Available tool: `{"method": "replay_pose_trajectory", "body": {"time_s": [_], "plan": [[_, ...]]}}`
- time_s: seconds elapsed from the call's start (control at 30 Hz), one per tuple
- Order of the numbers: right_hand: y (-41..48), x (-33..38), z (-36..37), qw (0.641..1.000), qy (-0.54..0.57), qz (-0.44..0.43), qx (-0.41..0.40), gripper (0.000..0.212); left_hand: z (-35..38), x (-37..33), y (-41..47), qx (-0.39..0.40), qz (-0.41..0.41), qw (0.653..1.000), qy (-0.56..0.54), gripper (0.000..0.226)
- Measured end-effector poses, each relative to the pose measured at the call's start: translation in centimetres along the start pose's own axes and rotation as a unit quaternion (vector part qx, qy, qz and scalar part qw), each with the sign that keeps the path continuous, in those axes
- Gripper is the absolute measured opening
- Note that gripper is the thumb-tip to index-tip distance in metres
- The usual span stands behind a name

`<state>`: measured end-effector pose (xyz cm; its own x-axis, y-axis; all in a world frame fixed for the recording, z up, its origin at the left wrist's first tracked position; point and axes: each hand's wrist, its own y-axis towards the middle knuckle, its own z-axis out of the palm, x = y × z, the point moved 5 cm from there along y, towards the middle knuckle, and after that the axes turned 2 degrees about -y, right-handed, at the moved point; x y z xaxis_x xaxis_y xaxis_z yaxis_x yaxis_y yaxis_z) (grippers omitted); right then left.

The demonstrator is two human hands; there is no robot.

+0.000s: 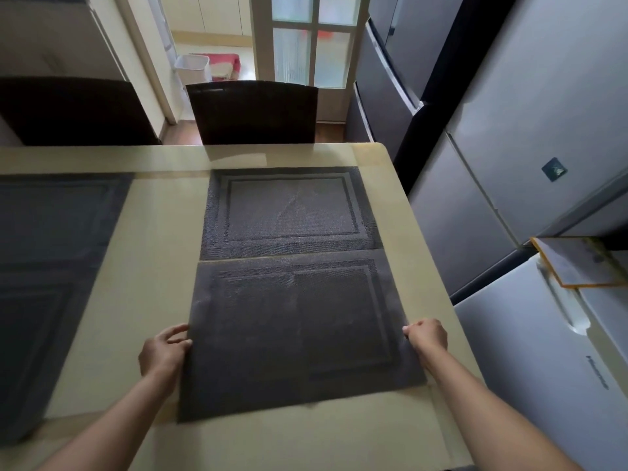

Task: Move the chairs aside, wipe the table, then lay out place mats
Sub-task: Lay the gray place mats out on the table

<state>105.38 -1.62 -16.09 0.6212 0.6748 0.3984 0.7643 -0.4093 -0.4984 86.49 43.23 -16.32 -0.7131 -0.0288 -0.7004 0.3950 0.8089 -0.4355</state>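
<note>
A dark grey woven place mat (292, 334) lies on the beige table (153, 232) right in front of me. My left hand (163, 351) grips its left edge, and my right hand (426, 336) pinches its right edge. A second grey mat (289, 212) with a framed border lies just beyond it, their edges nearly touching. Two more dark mats, the far one (57, 212) and the near one (30, 338), lie on the left side of the table. Two dark chairs stand at the far edge, one (255, 112) opposite me and the other (68, 110) to its left.
Grey refrigerators (509, 164) stand close along the table's right side. A small tray-like shelf (584, 263) sticks out from one at the right. Behind the chairs are a glass-paned door (309, 45) and an open doorway with a white bin (192, 68).
</note>
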Motion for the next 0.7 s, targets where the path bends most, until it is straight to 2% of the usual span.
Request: {"method": "replay_pose_trajectory", "body": {"time_s": [0.47,0.7], "plan": [[-0.2,0.2,-0.5,1.000,0.005,-0.009,0.025,0.014,0.7,0.9,0.6,-0.022,-0.056,0.995,-0.081,0.026],[0.1,0.2,-0.6,0.999,-0.010,-0.027,0.022,0.016,0.8,1.2,0.5,-0.031,-0.052,0.996,-0.064,0.024]]}}
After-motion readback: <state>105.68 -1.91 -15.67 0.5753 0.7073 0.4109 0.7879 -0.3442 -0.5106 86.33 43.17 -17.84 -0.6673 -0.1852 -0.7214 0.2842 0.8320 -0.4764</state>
